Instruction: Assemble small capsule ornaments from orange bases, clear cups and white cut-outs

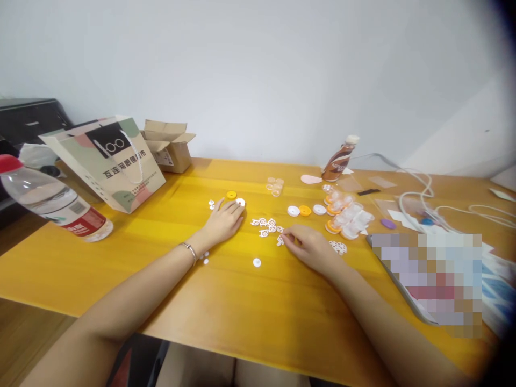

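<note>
My left hand (224, 219) lies on the yellow wooden table (226, 301), fingers spread, with its fingertips by a white disc (240, 202). A yellow disc (231, 194) is just beyond it. Small white pieces (212, 204) sit left of those fingers, and others show near the wrist. My right hand (302, 242) has its fingers curled together at a small white piece (280, 241), beside a group of white openwork pieces (268, 227). Whether the fingertips grip that piece is too small to tell. A round white piece (257, 262) lies between my forearms.
White and yellow discs (305, 210) and clear-and-orange containers (350, 214) stand beyond my right hand. Clear cups (274, 186) are farther back. A brown bottle (337, 160), cables (419, 188) and a tablet-like object (403, 285) are right; a bag (116, 166), box (173, 150) and water bottle (56, 201) left.
</note>
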The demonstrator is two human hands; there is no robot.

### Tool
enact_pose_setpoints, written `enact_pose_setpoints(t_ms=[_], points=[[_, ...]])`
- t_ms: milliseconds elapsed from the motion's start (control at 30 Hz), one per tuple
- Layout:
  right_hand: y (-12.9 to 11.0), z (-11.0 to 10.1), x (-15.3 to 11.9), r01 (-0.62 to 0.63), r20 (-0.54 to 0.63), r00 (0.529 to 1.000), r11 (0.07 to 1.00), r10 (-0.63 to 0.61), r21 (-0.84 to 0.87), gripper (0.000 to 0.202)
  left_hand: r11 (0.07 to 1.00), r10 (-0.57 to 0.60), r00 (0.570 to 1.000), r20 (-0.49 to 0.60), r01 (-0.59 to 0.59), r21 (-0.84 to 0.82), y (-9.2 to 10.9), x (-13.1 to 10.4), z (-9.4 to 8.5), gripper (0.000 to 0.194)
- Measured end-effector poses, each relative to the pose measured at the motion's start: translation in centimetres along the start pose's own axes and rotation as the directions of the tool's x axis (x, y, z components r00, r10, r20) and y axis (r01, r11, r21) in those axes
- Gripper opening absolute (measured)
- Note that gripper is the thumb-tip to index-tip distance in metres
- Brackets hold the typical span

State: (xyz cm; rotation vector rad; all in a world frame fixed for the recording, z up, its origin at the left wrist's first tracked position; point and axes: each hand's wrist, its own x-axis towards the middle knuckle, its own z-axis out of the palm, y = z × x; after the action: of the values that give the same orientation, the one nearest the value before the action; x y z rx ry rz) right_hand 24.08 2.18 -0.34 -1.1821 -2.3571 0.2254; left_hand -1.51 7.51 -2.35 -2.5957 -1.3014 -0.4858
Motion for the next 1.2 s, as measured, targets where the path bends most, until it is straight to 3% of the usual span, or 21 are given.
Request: enact_pose_setpoints(t_ms=[300,600,833,933,1100,1200], points=[[0.5,0.1,0.0,-0.010,0.009,1.000,1.000,0.010,-0.010,0.018,0.996,0.018,1.000,0.012,-0.019,0.082,0.0,-0.4,-0.5,0.031],[0.7,0.1,-0.1,0.003,-0.009,1.000,1.000,-0.003,-0.002,0.017,0.997,0.045,0.999,0.025,-0.046,0.060,0.0,-1.0,-0.4,0.039],[0.6,0.2,0.0,-0.004,-0.001,1.000,1.000,0.004,0.003,0.016,0.973,-0.167,0.985,-0.039,0.159,-0.167,-1.4,-0.3,0.1,0.044],[0.6,0.3,0.0,-0.001,-0.002,1.000,1.000,0.001,0.017,0.016,0.966,-0.157,0.988,-0.005,0.152,-0.208,-1.8,0.0,0.6,0.045],[0.6,0.4,0.0,-0.005,0.011,1.000,1.000,0.005,0.031,0.016,0.974,-0.146,0.989,0.001,0.144,-0.173,-1.2,0.2,0.5,0.025],[0.5,0.3,0.0,-0.009,0.011,1.000,0.999,0.009,0.032,0.016,0.974,-0.170,0.985,-0.010,0.166,-0.157,-1.0,0.3,0.3,0.022]])
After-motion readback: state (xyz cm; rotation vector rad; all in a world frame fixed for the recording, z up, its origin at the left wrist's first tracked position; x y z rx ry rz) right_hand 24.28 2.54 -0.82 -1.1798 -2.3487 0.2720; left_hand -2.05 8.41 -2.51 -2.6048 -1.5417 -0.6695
